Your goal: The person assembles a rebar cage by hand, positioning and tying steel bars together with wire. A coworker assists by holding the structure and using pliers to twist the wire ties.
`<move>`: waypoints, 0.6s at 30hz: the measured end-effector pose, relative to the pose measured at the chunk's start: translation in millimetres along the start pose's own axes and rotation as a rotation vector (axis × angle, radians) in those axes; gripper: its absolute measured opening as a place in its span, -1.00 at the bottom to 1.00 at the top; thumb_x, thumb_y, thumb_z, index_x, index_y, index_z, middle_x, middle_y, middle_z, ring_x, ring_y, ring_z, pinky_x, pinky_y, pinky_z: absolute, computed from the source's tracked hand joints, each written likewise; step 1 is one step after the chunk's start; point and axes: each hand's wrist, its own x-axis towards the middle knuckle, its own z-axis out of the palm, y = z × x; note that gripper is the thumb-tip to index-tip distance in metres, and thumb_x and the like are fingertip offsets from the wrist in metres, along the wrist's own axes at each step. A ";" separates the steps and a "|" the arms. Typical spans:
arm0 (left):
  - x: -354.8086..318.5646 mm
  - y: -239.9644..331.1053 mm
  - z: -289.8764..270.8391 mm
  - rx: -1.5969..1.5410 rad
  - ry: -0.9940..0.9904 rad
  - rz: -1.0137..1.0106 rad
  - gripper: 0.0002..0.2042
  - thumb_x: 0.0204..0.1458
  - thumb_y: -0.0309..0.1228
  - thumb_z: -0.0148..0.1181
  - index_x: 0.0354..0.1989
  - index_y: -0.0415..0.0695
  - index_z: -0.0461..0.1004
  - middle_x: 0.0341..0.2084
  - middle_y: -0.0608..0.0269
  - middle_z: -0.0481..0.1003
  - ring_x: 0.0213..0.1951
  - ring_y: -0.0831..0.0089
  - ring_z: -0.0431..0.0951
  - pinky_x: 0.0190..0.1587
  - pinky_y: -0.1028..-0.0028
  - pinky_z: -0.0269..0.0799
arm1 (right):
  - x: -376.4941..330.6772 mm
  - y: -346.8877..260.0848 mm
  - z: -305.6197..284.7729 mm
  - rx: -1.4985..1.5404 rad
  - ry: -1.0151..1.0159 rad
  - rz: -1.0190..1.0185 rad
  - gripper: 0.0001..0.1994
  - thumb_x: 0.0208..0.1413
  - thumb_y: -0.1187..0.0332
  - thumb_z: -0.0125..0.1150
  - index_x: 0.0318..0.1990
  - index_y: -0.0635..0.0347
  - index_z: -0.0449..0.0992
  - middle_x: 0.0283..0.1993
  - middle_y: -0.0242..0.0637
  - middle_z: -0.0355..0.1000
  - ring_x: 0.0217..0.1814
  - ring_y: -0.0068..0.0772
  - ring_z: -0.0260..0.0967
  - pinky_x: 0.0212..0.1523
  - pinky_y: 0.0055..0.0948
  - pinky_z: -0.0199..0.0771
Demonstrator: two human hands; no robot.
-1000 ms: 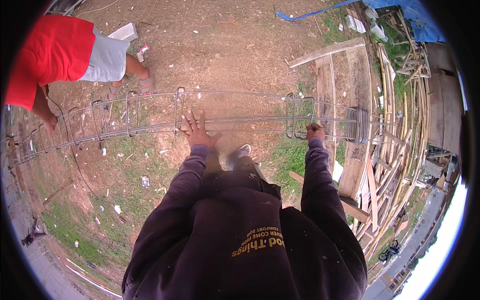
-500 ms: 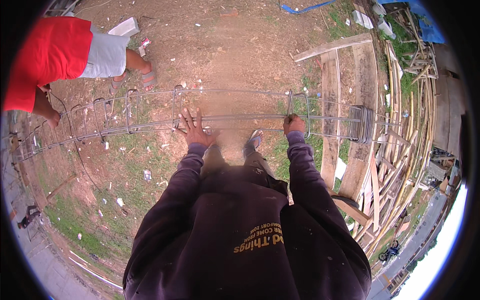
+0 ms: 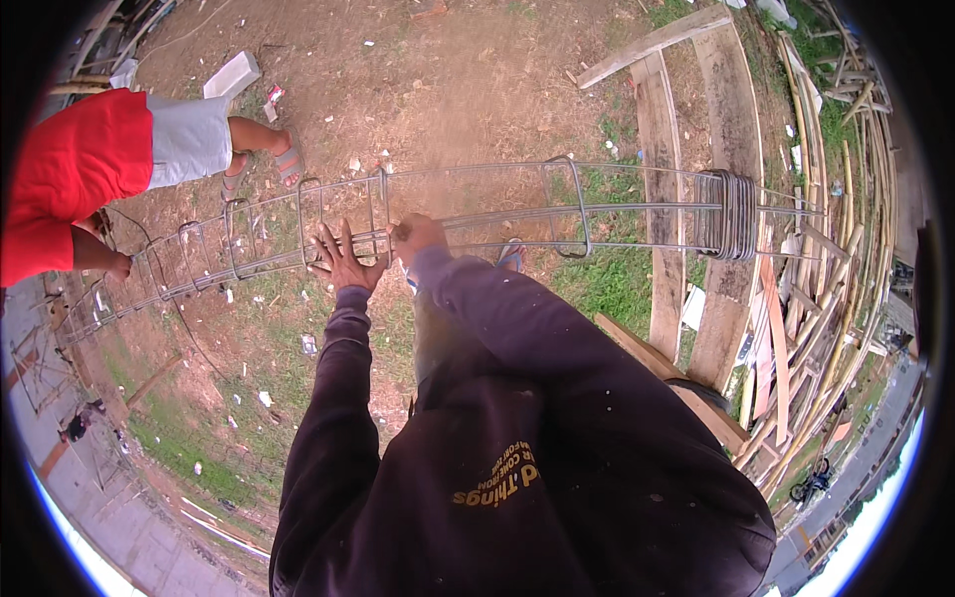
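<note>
A long rebar cage (image 3: 477, 215) of thin steel bars runs across in front of me, with square wire stirrups looped around the bars. My left hand (image 3: 348, 267) is open with spread fingers, laid over the lower bars beside one stirrup (image 3: 302, 209). Close to its right, my right hand (image 3: 422, 237) is closed on a stirrup (image 3: 385, 199) around the bars; its fingertips are partly hidden. Another stirrup (image 3: 580, 204) stands farther right on the bars. A tight stack of stirrups (image 3: 731, 214) is bunched near the cage's right end.
Wooden planks (image 3: 660, 289) lie under the cage's right part, beside a pile of bamboo poles (image 3: 846, 298). At the left, a person in a red shirt (image 3: 95, 149) has a hand (image 3: 117, 266) at the cage. A pale block (image 3: 232, 76) rests on the dirt.
My right hand has moved left along the bars with a stirrup, ending near my left hand. My left hand stays spread by the bars. The view has turned slightly.
</note>
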 end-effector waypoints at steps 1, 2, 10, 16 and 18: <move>-2.0 1.0 -0.5 -0.056 0.002 0.018 0.07 -0.39 0.23 0.33 0.38 0.33 -0.09 0.41 0.12 -0.27 0.41 -0.04 -0.36 0.19 -0.43 -0.39 | -3.7 3.6 -21.8 0.026 0.087 -0.071 -0.79 -0.07 0.22 0.29 -0.40 0.17 0.50 -0.35 -0.10 0.47 -0.25 0.01 0.42 -0.22 -0.18 0.41; -3.9 2.9 -1.1 -0.114 0.008 0.034 0.02 -0.36 0.22 0.31 0.37 0.31 -0.04 0.41 0.14 -0.23 0.41 -0.01 -0.34 0.21 -0.40 -0.41 | -6.9 11.2 -49.7 0.052 0.144 -0.137 -0.76 -0.08 0.22 0.30 -0.34 0.15 0.48 -0.33 -0.14 0.46 -0.23 -0.02 0.42 -0.22 -0.18 0.41; -28.3 39.9 23.5 -0.386 0.135 0.195 -0.70 -0.01 -0.15 0.19 -0.15 0.01 0.61 0.18 0.22 0.33 0.33 0.11 0.09 0.32 -0.08 -0.28 | -1.7 125.1 -253.8 -0.478 0.424 -0.042 -0.67 -0.09 0.22 0.32 -0.23 0.11 0.35 -0.31 -0.16 0.37 -0.27 0.00 0.41 -0.29 -0.07 0.42; -35.0 53.5 54.7 -0.400 0.165 0.115 -0.73 -0.04 -0.21 0.20 -0.17 0.03 0.62 0.08 0.20 0.44 0.26 0.07 0.22 0.28 -0.13 -0.10 | -7.0 169.2 -239.9 -0.308 0.316 -0.067 -0.80 -0.06 0.33 0.23 -0.33 0.16 0.35 -0.41 -0.06 0.45 -0.31 0.12 0.43 -0.28 -0.03 0.42; -38.3 55.8 56.4 -0.433 0.163 0.096 -0.74 0.01 -0.21 0.17 -0.16 0.03 0.62 0.09 0.22 0.43 0.26 0.09 0.22 0.28 -0.12 -0.10 | -6.1 169.0 -223.2 -0.450 0.423 -0.180 -0.81 -0.09 0.38 0.24 -0.38 0.18 0.33 -0.50 -0.13 0.44 -0.43 -0.01 0.46 -0.40 -0.12 0.42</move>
